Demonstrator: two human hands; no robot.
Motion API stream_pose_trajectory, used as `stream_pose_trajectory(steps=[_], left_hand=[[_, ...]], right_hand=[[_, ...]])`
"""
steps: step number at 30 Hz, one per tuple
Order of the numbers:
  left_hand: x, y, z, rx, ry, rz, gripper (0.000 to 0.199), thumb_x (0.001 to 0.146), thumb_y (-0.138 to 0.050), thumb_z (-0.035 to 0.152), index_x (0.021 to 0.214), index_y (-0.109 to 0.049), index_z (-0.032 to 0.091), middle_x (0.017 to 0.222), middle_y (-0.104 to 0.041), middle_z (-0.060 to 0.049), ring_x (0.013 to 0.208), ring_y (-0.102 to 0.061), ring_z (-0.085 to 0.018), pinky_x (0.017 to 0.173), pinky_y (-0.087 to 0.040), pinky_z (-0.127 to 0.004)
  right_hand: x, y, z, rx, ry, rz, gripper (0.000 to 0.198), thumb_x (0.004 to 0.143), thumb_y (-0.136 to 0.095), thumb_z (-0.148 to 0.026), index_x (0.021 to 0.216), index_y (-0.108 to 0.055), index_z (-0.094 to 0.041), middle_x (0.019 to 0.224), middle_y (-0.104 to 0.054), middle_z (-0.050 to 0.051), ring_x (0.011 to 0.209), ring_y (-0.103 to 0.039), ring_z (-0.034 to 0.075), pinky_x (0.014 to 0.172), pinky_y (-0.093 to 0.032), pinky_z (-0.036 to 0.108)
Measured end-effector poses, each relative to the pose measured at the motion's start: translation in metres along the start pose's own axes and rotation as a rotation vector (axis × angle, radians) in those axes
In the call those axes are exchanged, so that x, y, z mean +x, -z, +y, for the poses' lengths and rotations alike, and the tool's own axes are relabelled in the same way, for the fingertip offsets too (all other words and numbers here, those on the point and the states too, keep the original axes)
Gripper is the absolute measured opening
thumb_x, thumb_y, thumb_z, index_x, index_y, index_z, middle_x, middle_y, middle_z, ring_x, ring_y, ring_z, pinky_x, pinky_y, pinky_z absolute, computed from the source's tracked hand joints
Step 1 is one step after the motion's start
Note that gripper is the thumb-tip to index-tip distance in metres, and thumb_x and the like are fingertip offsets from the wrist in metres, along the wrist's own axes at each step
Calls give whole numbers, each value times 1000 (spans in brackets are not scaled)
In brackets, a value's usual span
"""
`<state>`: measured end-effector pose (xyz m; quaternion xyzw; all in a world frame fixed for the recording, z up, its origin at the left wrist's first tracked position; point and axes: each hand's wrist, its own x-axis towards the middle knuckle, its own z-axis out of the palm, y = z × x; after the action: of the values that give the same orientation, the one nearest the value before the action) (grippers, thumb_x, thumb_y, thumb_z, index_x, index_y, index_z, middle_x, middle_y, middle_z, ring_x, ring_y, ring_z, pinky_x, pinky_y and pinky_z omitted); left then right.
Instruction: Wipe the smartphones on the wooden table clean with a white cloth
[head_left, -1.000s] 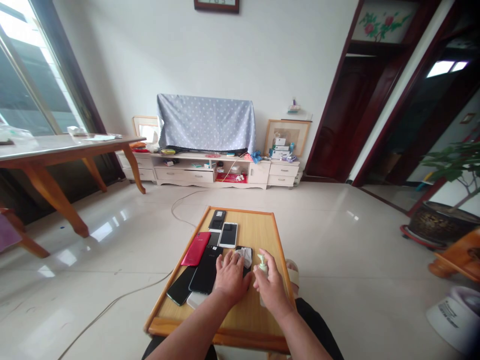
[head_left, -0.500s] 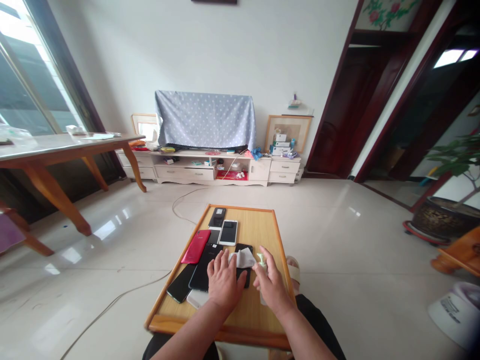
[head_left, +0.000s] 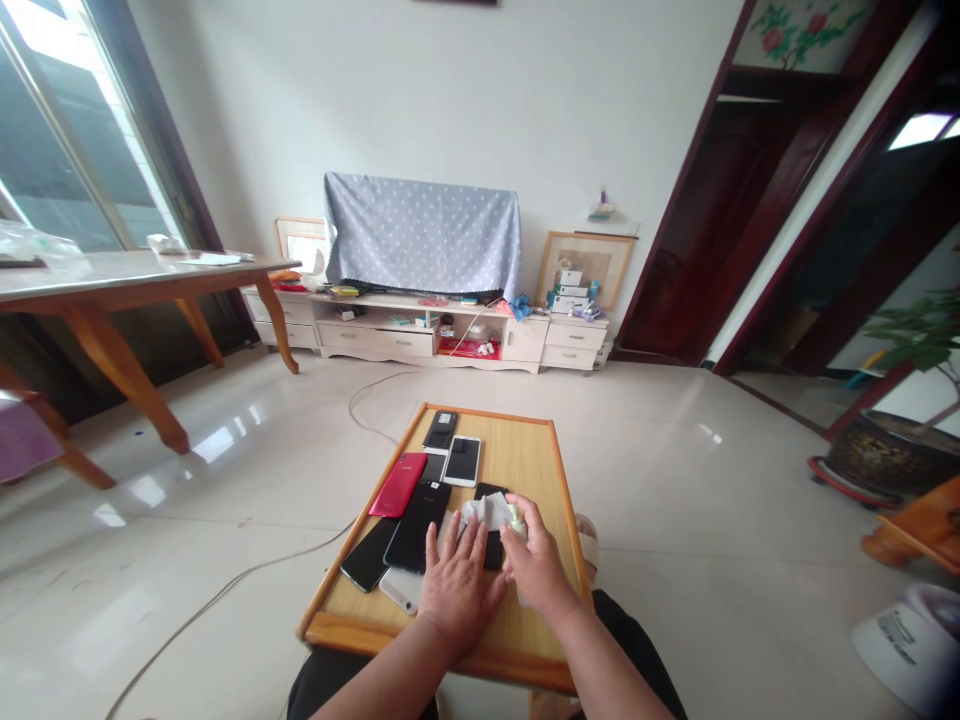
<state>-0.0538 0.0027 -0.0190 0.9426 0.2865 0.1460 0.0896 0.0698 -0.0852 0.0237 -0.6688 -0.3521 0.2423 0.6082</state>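
Note:
My right hand [head_left: 541,565] is closed around a small pump bottle [head_left: 515,518] with a pale green head; my fingers hide most of its body. Beside it, my left hand [head_left: 456,590] lies low with fingers spread, the fingertips at the edge of a grey-white cloth [head_left: 491,510]. The cloth rests over a dark phone [head_left: 493,552], which shows above and below it. Left of my left hand are a large black phone [head_left: 414,535], another dark phone [head_left: 369,558] and a white device [head_left: 399,592], partly covered.
A red phone [head_left: 397,485], a white-framed phone [head_left: 463,461] and a black phone [head_left: 440,430] lie farther back on the small wooden table [head_left: 517,440], which has a raised rim. A cable [head_left: 247,575] runs over the floor at left. A foot [head_left: 587,545] is beside the table's right edge.
My right hand has closed around the pump bottle, with its fingers now at the head. My left hand has shifted slightly right and down. The whole view has moved a little.

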Motion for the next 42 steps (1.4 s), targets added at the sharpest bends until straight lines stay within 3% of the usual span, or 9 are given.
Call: stream_pose_trajectory(steps=[8, 21, 25, 31, 37, 42], left_hand=[[-1, 4, 0, 47, 12, -46, 77, 91, -35, 72, 150, -41, 23, 158, -39, -8, 153, -15, -32, 124, 3, -62], [-2, 4, -2, 16, -2, -38, 77, 90, -37, 73, 147, -45, 22, 156, -43, -11, 153, -17, -32, 123, 4, -63], [-2, 5, -2, 1, 0, -49, 78, 90, -37, 73, 147, -46, 21, 155, -44, -11, 152, -18, -33, 123, 4, -64], [-2, 9, -1, 0, -12, -57, 70, 92, -39, 66, 147, -44, 24, 155, -44, -11, 152, -19, -33, 122, 4, -64], [-2, 11, -1, -2, -8, -61, 69, 92, -38, 64, 146, -46, 22, 154, -44, -12, 152, -20, -33, 122, 3, -63], [-2, 11, 0, -9, -11, -73, 67, 92, -40, 63, 147, -45, 24, 154, -45, -11, 152, -20, -32, 122, 4, -64]], right_hand=[[5, -7, 7, -18, -27, 54, 45, 90, -54, -51, 127, -51, -25, 63, -59, -7, 45, -55, 14, 42, -48, 24], [8, -10, 14, -40, -11, 6, 46, 92, -54, -48, 132, -48, -26, 64, -61, -6, 46, -56, 13, 47, -50, 25], [8, -11, 15, -47, -7, -11, 41, 91, -54, -49, 125, -52, -25, 63, -60, -6, 46, -55, 13, 46, -49, 24], [8, -13, 13, -20, -35, -64, 45, 92, -54, -48, 131, -48, -26, 62, -58, -7, 46, -55, 13, 46, -49, 24], [8, -13, 11, -24, -42, -71, 38, 91, -54, -48, 121, -52, -25, 58, -54, -9, 45, -54, 13, 44, -46, 23], [8, -13, 12, 2, -56, -98, 47, 90, -54, -47, 131, -48, -25, 62, -57, -8, 45, -54, 13, 45, -48, 24]])
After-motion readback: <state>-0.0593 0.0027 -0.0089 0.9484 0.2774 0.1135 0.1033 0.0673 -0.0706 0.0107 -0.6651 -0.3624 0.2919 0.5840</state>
